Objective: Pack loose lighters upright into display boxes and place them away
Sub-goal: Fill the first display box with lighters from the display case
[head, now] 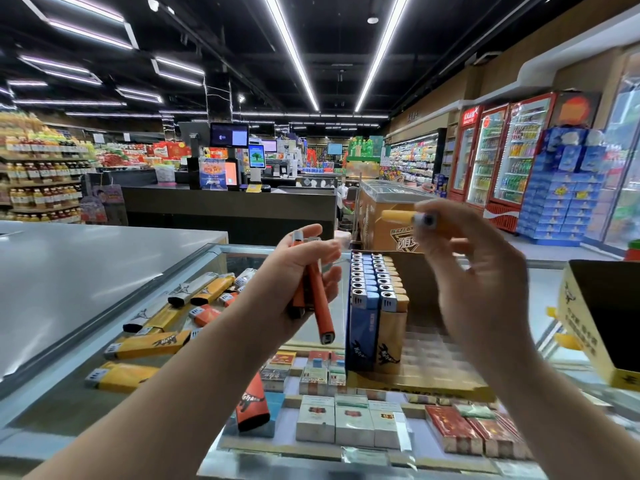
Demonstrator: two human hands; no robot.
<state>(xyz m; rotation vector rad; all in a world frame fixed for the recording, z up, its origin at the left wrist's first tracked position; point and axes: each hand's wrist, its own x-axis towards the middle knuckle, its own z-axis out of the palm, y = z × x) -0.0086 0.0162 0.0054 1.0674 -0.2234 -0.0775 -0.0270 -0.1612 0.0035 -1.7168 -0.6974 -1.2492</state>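
Glass counter (pixel 173 386) carries the display box (pixel 419 296), part-filled with upright blue and yellow lighters (pixel 375 289), plus loose lighters (pixel 162 323) scattered to its left. Left hand (pixel 304 268), raised over the counter, grips a few orange lighters (pixel 313 296); right hand (pixel 481 271), blurred, pinches one yellow lighter (pixel 412 216) above the box.

loose lighters (pixel 180 306) left on glass counter (pixel 104 393), display box (pixel 415 341) right, upright lighters (pixel 375 292) inside
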